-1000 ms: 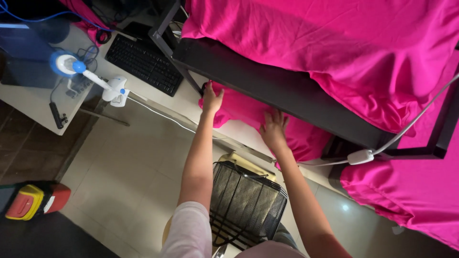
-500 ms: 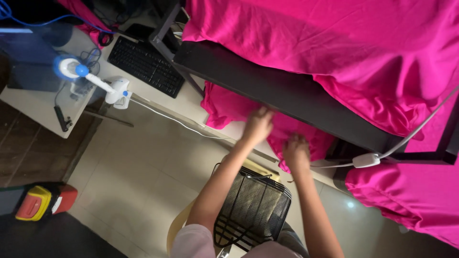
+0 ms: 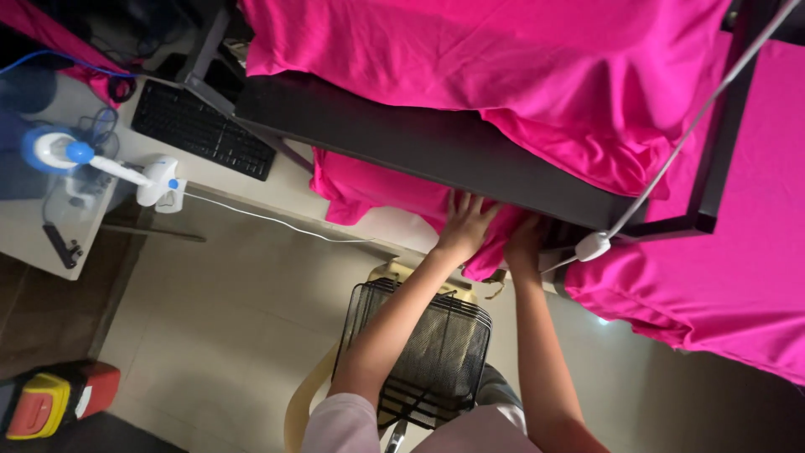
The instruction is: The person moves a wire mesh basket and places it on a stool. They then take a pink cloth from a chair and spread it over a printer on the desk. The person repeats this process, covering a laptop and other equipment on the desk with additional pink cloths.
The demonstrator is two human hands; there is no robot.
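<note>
**Both hands on pink fabric under a dark bar**

We log the largest item first: pink fabric [image 3: 503,67] fills the upper and right parts of the view, draped over a dark frame bar [image 3: 419,143] that runs diagonally across the picture. A lower piece of pink cloth [image 3: 369,189] lies beneath the bar, on the pale desk surface [image 3: 285,189].

Containers — a black wire-mesh basket [image 3: 428,352] sits just below our forearms; through the mesh we cannot tell whether anything is in it. A tan curved rim [image 3: 306,394] shows at its left.

Our left hand [image 3: 466,225] lies flat on the lower cloth, fingers spread apart, tips at the bar's edge. Our right hand [image 3: 524,239] presses the cloth just beside it; its fingertips pass under the bar, so we cannot tell whether they are apart or closed.

Around: a black keyboard [image 3: 201,130] upper left, well apart from the hands; a white-and-blue desk fan [image 3: 63,151] with a white cable [image 3: 268,220] trailing right; a white cord switch [image 3: 592,246] just right of the right hand — its cord crosses the bar. A red-and-yellow object [image 3: 50,403] sits in the lower left corner.
</note>
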